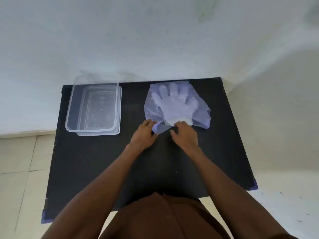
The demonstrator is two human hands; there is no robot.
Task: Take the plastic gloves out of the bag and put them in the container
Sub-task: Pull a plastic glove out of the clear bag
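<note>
Two bare hands at the near mouth of the bag, fingertips first. Left hand: fingers curled down onto the bag's near-left edge, thumb tucked under toward the film; appears pinched on the plastic, though the contact itself is partly hidden by the knuckles. Right hand: fingers bent and closed over the cuff end of the gloves where it reaches the bag opening; thumb spread to the left along the bag's lip. Cannot tell whether the grip takes the cuff alone or cuff and bag film together. Both forearms bare, extending from the bottom of the view; brown garment at the lower centre.

Translucent bluish plastic bag flat on the table, right of centre, mouth toward the person, closed end near the far edge. Clear plastic gloves inside, seen through the film, fingers pointing away, stacked as one hand shape; count not readable. Cuff just at the opening, between the two hands.

Clear rectangular plastic container on the far-left part of the table, upright, open top, nothing visible inside; well apart from the bag.

Black table with purple tape on its near corners. White wall behind, pale tiled floor at the left.
</note>
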